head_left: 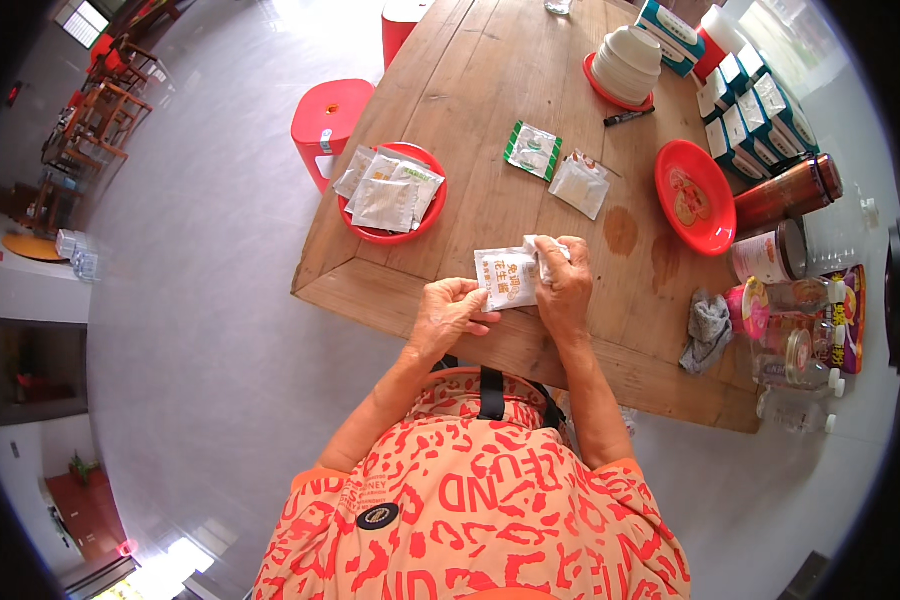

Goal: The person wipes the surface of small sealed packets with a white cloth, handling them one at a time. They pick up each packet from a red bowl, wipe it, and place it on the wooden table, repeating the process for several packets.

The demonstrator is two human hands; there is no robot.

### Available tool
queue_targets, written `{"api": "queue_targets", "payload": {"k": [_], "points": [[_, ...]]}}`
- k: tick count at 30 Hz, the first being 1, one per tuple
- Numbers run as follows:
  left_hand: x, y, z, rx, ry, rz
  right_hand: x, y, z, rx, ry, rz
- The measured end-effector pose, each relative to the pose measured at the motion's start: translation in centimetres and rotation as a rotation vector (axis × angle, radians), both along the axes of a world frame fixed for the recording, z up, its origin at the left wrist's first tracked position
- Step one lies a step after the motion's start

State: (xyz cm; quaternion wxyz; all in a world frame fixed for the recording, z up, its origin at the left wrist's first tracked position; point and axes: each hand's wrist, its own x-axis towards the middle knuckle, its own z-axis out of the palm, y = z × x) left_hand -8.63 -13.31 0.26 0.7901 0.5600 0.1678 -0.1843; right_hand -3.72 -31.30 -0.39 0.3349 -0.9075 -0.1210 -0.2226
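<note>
Above the near edge of the wooden table point(450, 100), a white sachet with orange print point(505, 277) is held between my two hands. My left hand point(440, 318) pinches its lower left corner between thumb and fingers. My right hand point(565, 295) is closed around the sachet's right side, with a crumpled white cloth or tissue point(548, 258) showing at its fingers. To the left, several flat sachets point(385, 203) lie piled in a red plate point(441, 210). Beyond my hands rest a green-edged packet point(533, 151) and a clear-and-white packet point(579, 186).
A red plate point(670, 165) stands at the right near a metal flask point(795, 195), a can point(765, 255), bottles point(800, 295) and a grey rag point(708, 330). Stacked white bowls point(627, 62), a black marker point(630, 117) and tissue boxes point(755, 120) are farther back. Red stools point(332, 112) stand left.
</note>
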Motion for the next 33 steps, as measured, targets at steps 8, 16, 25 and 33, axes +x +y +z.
{"api": "queue_targets", "payload": {"k": [8,16,25,33], "points": [[-0.3,0.3,-0.3,-0.039,-0.039,-0.009,-2.1,1.4,0.3,-0.074,-0.029,0.417],[-0.4,0.0,-0.4,0.023,-0.048,0.001,-3.8,-0.8,1.2,-0.056,0.139,0.524],[-0.2,-0.2,-0.5,0.021,-0.034,0.014,-2.2,0.5,-0.7,-0.060,0.018,0.051],[0.1,0.0,-0.4,0.056,-0.016,-0.033,-2.9,1.3,-0.2,-0.173,-0.070,0.134]]}}
